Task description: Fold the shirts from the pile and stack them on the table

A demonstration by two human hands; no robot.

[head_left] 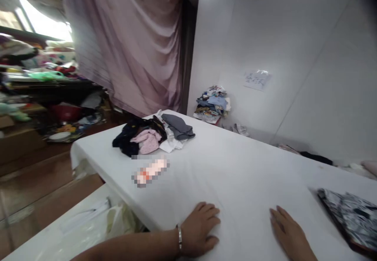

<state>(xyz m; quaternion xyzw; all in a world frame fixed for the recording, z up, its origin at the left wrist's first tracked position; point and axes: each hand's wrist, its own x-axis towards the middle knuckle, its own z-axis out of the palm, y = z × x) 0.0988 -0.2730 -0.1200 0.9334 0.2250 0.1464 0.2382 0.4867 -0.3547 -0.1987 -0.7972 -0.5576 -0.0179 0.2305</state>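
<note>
Right hand (290, 231) left of patterned cloth (352, 216)

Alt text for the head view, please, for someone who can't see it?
A person's bare left hand and right hand are over a white table. Rumpled clothes lie toward its far left end; a black-and-white patterned cloth is at right.
</note>
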